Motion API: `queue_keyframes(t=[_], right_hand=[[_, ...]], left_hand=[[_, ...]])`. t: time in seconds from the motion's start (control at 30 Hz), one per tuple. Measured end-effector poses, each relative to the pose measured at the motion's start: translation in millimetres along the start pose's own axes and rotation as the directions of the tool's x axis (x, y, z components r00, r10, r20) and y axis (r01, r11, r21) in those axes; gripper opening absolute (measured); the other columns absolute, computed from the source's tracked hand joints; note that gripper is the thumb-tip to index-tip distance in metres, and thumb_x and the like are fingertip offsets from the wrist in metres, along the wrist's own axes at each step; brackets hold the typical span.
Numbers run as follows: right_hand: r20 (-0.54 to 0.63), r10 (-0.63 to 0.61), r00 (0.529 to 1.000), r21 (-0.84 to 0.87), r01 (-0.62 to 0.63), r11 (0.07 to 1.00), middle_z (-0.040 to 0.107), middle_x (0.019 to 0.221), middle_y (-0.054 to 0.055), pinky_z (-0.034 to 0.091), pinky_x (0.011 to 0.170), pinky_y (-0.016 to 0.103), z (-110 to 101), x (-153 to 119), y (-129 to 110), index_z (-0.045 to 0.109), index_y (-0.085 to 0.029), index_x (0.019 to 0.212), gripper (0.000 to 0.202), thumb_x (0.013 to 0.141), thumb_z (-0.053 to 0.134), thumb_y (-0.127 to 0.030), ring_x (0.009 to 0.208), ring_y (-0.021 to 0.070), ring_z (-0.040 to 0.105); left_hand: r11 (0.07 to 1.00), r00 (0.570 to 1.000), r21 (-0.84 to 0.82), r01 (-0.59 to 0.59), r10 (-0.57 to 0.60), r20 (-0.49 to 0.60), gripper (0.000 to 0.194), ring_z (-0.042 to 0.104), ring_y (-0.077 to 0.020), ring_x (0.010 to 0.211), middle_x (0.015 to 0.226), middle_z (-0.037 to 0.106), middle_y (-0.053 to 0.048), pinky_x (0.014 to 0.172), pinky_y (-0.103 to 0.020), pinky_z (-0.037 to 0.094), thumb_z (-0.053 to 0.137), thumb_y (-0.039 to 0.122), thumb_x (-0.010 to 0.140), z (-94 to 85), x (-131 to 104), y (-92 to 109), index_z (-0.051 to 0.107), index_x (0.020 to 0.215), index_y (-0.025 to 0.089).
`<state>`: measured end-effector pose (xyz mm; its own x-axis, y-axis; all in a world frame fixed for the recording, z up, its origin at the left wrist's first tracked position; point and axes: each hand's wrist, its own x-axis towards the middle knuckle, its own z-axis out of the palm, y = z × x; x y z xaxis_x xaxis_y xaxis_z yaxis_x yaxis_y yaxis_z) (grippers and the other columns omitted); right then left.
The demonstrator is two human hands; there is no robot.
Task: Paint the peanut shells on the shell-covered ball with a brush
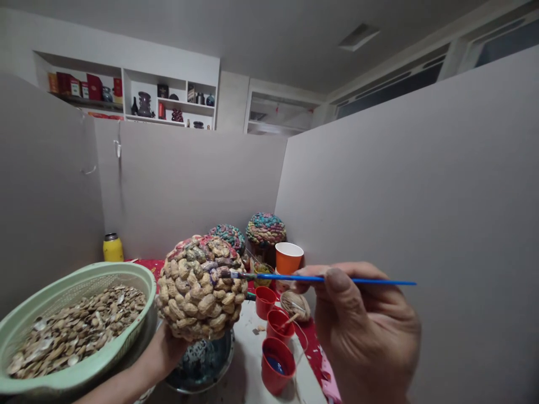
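R hand (366, 331) pinched shut on brush (295, 278), tip on peanut ball (196, 297) | L hand (170, 343) under for supp., opening hid | cups (274, 380) nr

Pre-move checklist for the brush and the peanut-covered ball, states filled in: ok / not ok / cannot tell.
1. Brush held: ok, handle pinched in the right hand.
2. Bristle end at the peanut-covered ball: ok, it looks to meet the right side of the shell surface.
3. Left hand grip: cannot tell, it is under the ball with its fingers hidden.
4. Colour on the facing side complete: not ok, patches near the top only, most shells bare.
5. Liquid in the nearest red cup: ok, dark blue visible.
6. Enough paint on the bristles: cannot tell, too small to judge.
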<state>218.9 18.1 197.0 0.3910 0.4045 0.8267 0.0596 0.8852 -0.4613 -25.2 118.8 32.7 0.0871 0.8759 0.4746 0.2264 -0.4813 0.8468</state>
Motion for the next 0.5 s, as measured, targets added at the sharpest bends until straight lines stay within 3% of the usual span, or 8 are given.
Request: queue_keyframes(t=[0.13,0.27,0.5], right_hand=[[0.046,-0.182,0.982,-0.106,0.186,0.977,0.080,0.081,0.000,0.065,0.064,0.024,0,-16,4,0.073,-0.021,0.088,0.007,0.093,0.075,-0.018,0.067,0.0141,0.077],[0.084,-0.308,0.948,-0.084,0.315,0.946,0.080,0.082,0.002,0.067,0.073,0.034,-4,-27,12,0.074,-0.019,0.092,0.009,0.091,0.073,-0.010,0.072,0.0187,0.078],[0.120,-0.440,0.890,-0.156,0.455,0.877,0.082,0.083,0.004,0.067,0.070,0.043,-1,-32,15,0.073,-0.020,0.096,0.006,0.097,0.067,-0.017,0.066,0.0210,0.078]], left_hand=[[0.999,1.000,-0.032,0.010,-0.010,0.024,0.055,0.071,-0.0390,0.120,0.108,0.085,-0.013,0.114,-0.054,0.049,0.073,0.065,0.075,-0.7,-4,-8,0.080,0.113,0.025],[0.997,1.000,-0.071,0.015,-0.014,0.014,0.062,0.067,-0.0405,0.126,0.117,0.082,-0.016,0.116,-0.054,0.046,0.074,0.065,0.077,-2.8,-9,-12,0.076,0.122,0.023],[0.993,1.000,-0.116,0.017,-0.018,-0.010,0.073,0.065,-0.0425,0.129,0.117,0.081,-0.018,0.116,-0.057,0.045,0.071,0.073,0.076,0.9,-8,-11,0.073,0.126,0.020]])
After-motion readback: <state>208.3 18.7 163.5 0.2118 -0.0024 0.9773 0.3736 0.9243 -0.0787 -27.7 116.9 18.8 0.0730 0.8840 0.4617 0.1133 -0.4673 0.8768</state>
